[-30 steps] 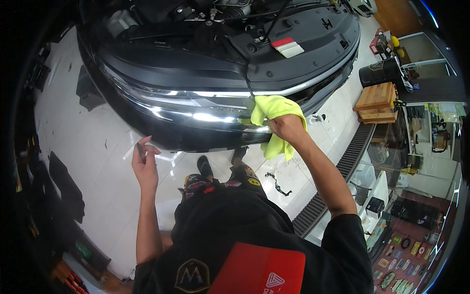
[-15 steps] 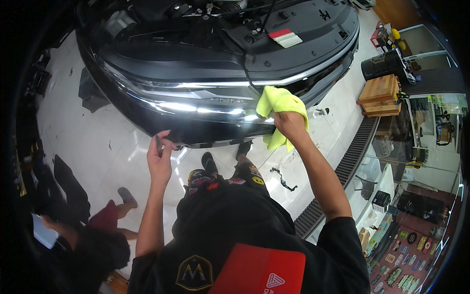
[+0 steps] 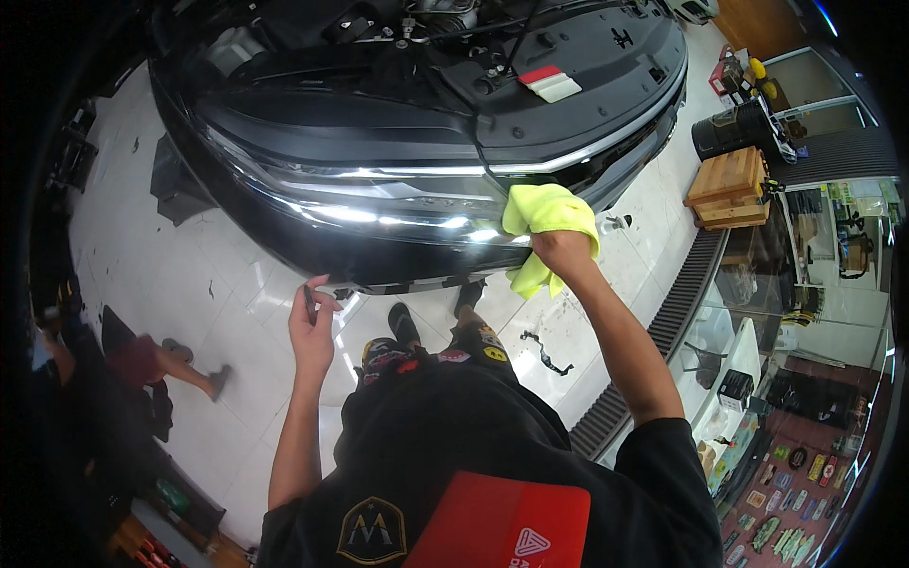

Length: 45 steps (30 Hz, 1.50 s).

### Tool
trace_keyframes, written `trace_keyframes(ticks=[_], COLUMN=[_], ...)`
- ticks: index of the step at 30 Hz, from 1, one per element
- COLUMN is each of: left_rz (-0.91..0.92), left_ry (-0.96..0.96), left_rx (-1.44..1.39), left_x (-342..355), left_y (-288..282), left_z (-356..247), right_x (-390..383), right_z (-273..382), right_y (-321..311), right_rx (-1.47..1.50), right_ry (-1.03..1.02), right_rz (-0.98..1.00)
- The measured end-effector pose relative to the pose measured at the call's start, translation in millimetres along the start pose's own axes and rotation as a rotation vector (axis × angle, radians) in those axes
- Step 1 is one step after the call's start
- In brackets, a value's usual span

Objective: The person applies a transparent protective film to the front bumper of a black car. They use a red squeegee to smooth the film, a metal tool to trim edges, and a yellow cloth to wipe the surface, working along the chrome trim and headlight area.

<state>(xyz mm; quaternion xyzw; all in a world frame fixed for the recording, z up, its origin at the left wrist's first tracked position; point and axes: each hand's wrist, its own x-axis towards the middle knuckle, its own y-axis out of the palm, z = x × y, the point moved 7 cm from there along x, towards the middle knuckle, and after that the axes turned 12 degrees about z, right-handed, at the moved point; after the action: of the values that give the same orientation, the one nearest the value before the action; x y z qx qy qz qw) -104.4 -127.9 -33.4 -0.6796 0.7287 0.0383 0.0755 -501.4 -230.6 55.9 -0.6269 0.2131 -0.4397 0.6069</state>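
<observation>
Beside the front end of a black car (image 3: 284, 232), my right hand (image 3: 564, 248) grips a crumpled bright yellow-green cloth (image 3: 551, 210) against the right end of the long, glossy headlight (image 3: 369, 199). My left hand (image 3: 312, 329) is near the bumper's lower edge, holding a small dark slim tool (image 3: 309, 305) between its curled fingers; what it is exactly is too small to tell. A red and white squeegee (image 3: 551, 85) lies on the plastic cover under the raised hood. A red flat pad (image 3: 492, 525) rests at the front of my black shirt.
A co-worker's leg (image 3: 180, 369) shows on the tiled floor (image 3: 227, 435) at lower left. Along the right are wooden crates (image 3: 724, 185), a black drum (image 3: 720, 137), a dark floor grate (image 3: 668, 322), a white shelf (image 3: 724, 388) and glass panels. A broken black strip (image 3: 544, 355) lies near my feet.
My left hand has moved right along the bumper, and the cloth in my right hand has shifted slightly right. A co-worker has come into view at lower left.
</observation>
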Motion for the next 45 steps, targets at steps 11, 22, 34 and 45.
trace_keyframes(ticks=[11,22,34,45], left_rz=[0.032,0.094,0.144,0.651], left_ry=[0.044,0.034,0.034,-0.008], left_rx=[0.011,0.034,0.030,0.032], left_x=[2.8,1.9,-9.6,9.9], left_y=[-1.4,10.6,27.4,165.0], left_z=[-1.4,-12.6,-6.8,-54.1], right_x=[12.9,-13.8,-13.6,-197.8], right_z=[-4.6,29.3,0.5,55.0], right_y=[32.6,-6.5,46.8,97.2], right_rx=[-0.181,0.093,-0.056,1.531], right_ry=[0.019,0.082,0.277,1.170], right_rz=[0.208,-0.033,0.030,-0.246])
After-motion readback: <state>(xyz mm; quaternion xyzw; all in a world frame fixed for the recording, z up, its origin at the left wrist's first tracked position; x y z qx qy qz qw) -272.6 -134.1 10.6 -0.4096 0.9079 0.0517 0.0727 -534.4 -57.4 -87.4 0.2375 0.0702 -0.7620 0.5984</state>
